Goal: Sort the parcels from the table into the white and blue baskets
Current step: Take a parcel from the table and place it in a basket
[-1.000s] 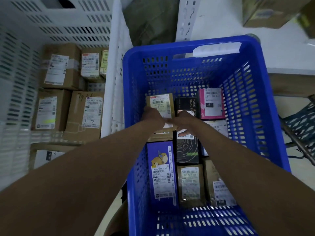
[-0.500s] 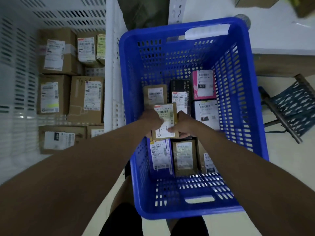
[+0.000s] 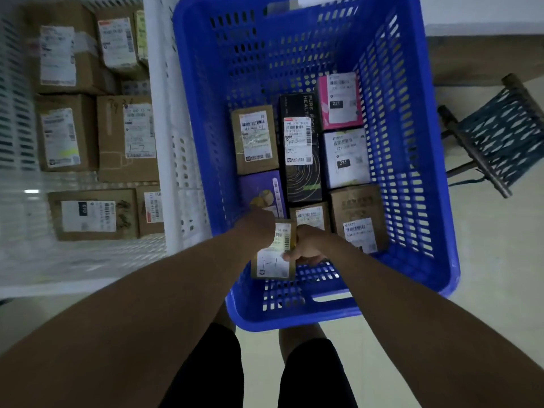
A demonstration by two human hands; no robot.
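Both my hands are on one small brown parcel (image 3: 275,254), held over the near end of the blue basket (image 3: 412,142). My left hand (image 3: 259,228) covers the parcel's upper left corner, fingers curled round its far edge; how tightly they close is blurred, so I only call it a grip. My right hand (image 3: 307,245) clamps the right edge, fingers wrapped behind and the thumb pressed on the white label, which carries a handwritten "1-1".

Blue basket contents, taking the held parcel as centre:
- 12 o'clock: a purple box (image 3: 262,192), partly hidden by my left hand, and beyond it a brown box with a white label (image 3: 254,139).
- 1 o'clock: a tall black box (image 3: 300,148) lying flat, and a small brown box (image 3: 309,214) just beside my right hand.
- 2 o'clock: a brown carton (image 3: 357,216) at the right wall, with a white box marked 231 (image 3: 346,157) and a pink box (image 3: 338,101) farther along that wall.

The white basket (image 3: 164,142) stands touching the blue one at 9 to 10 o'clock and holds several brown cartons (image 3: 126,139) with labels facing up. A blue slatted stool (image 3: 497,134) sits on the floor at 3 o'clock, apart from the basket.
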